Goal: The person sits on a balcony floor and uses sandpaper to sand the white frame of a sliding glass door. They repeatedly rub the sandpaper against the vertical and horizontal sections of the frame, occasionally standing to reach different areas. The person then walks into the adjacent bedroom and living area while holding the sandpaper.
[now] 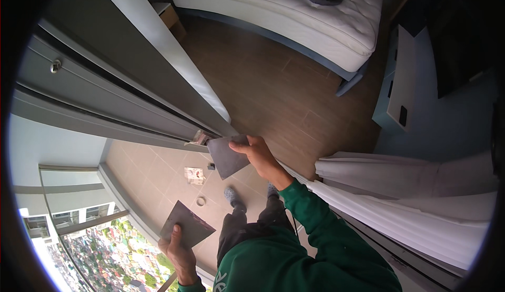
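My left hand [180, 250] is closed on a flat grey four-cornered plate [190, 224], thumb on its face. Along the far edge of this plate runs a reddish, uneven smear. Higher up, my right hand [256, 155] grips a second flat grey plate [227, 159] by its right edge, the thumb across the top. The far left corner of that plate is close to a rough, light-coloured patch [199, 138] at the end of the grey sliding door frame [158, 112]. Whether the plate touches the frame I cannot tell.
On the balcony tiles lie a ring-shaped roll of tape [201, 201], a printed packet [194, 175] and a small dark block [211, 166]. A glass railing [79, 202] borders the left. White curtains [405, 192] hang right; a bed [294, 18] stands in the room beyond.
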`<action>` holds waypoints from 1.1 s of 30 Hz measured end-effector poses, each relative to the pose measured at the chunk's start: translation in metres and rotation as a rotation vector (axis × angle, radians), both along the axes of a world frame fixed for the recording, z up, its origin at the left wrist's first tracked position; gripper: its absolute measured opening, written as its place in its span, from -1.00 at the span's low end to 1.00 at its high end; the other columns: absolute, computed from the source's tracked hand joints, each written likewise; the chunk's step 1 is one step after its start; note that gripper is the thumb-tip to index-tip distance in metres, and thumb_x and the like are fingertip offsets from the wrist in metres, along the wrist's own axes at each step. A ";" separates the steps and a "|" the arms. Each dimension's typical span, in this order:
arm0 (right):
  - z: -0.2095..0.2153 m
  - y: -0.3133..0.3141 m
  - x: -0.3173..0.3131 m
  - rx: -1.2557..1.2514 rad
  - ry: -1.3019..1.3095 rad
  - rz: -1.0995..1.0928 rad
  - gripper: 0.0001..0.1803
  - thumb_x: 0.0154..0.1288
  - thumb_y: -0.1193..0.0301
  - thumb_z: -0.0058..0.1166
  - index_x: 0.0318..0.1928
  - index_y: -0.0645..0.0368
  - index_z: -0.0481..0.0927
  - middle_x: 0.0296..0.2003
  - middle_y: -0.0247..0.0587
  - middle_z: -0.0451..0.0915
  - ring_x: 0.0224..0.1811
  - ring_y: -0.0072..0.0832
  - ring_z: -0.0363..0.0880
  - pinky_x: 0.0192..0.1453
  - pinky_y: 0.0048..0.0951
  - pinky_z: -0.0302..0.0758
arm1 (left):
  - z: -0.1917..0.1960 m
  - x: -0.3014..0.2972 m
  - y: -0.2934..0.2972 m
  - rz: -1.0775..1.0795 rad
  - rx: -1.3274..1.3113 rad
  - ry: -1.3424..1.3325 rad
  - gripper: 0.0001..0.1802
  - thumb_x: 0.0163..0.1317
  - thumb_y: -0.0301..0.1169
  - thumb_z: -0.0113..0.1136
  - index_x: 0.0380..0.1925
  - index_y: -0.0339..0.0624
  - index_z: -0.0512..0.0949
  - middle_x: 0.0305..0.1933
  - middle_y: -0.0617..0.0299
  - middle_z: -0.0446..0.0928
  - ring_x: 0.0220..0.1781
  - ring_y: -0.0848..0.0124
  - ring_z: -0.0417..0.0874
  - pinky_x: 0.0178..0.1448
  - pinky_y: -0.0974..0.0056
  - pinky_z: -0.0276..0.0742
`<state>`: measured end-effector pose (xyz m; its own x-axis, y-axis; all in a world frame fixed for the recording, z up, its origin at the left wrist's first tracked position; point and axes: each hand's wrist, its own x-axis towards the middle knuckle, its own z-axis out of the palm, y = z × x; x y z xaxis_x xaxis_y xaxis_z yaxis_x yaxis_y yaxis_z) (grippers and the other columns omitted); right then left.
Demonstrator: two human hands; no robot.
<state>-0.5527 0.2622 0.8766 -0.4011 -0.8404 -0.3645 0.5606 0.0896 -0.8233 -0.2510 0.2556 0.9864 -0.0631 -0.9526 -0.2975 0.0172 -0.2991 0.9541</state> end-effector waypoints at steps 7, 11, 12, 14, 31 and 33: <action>-0.005 -0.003 -0.003 0.023 0.012 -0.002 -0.70 0.25 0.39 0.30 -0.10 0.36 0.66 -0.24 -0.32 0.67 -0.21 -0.63 0.57 -0.08 -0.56 0.45 | 0.004 -0.004 -0.002 -0.015 0.018 0.005 -0.64 0.20 -0.45 0.30 -0.05 -0.47 0.55 -0.10 0.05 0.61 -0.07 0.28 0.61 0.13 0.23 0.47; 0.007 -0.003 -0.003 0.076 0.117 -0.027 -0.74 0.23 0.41 0.32 -0.17 0.37 0.69 -0.31 -0.34 0.68 -0.27 -0.65 0.56 -0.14 -0.55 0.46 | -0.002 -0.006 -0.002 -0.023 0.021 0.044 -0.64 0.21 -0.45 0.30 -0.05 -0.48 0.54 -0.12 0.05 0.62 -0.08 0.28 0.62 0.12 0.24 0.49; 0.009 -0.003 -0.002 0.081 0.147 -0.034 -0.74 0.23 0.41 0.31 -0.17 0.38 0.69 -0.31 -0.35 0.68 -0.28 -0.66 0.55 -0.15 -0.55 0.46 | -0.002 -0.007 -0.002 -0.034 0.021 0.059 -0.64 0.22 -0.45 0.30 -0.04 -0.48 0.54 -0.13 0.05 0.62 -0.09 0.29 0.63 0.12 0.25 0.49; 0.012 -0.003 -0.001 0.092 0.208 -0.050 -0.74 0.23 0.41 0.31 -0.18 0.38 0.70 -0.33 -0.35 0.67 -0.29 -0.67 0.54 -0.17 -0.55 0.46 | 0.003 -0.016 0.000 -0.032 0.016 0.068 -0.64 0.22 -0.46 0.30 -0.05 -0.48 0.55 -0.12 0.05 0.62 -0.10 0.29 0.63 0.11 0.24 0.50; 0.068 0.024 0.010 0.074 0.679 -0.079 -0.75 0.30 0.36 0.24 -0.27 0.37 0.65 -0.51 -0.33 0.61 -0.44 -0.71 0.46 -0.37 -0.51 0.43 | 0.006 -0.015 0.004 0.003 0.006 0.091 -0.69 0.24 -0.44 0.28 -0.12 -0.50 0.59 -0.17 0.07 0.64 -0.16 0.32 0.62 0.04 0.27 0.50; 0.072 0.017 0.007 0.088 0.725 -0.052 -0.75 0.30 0.36 0.24 -0.28 0.37 0.64 -0.52 -0.29 0.61 -0.45 -0.70 0.46 -0.37 -0.50 0.43 | 0.003 -0.010 0.003 -0.014 0.021 0.098 -0.69 0.24 -0.44 0.28 -0.13 -0.50 0.59 -0.18 0.08 0.65 -0.17 0.33 0.62 0.03 0.28 0.50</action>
<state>-0.5454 0.2788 0.9491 -0.6060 -0.7934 -0.0576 -0.1173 0.1607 -0.9800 -0.2611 0.2582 0.9891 -0.1060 -0.9451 -0.3091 0.1057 -0.3198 0.9416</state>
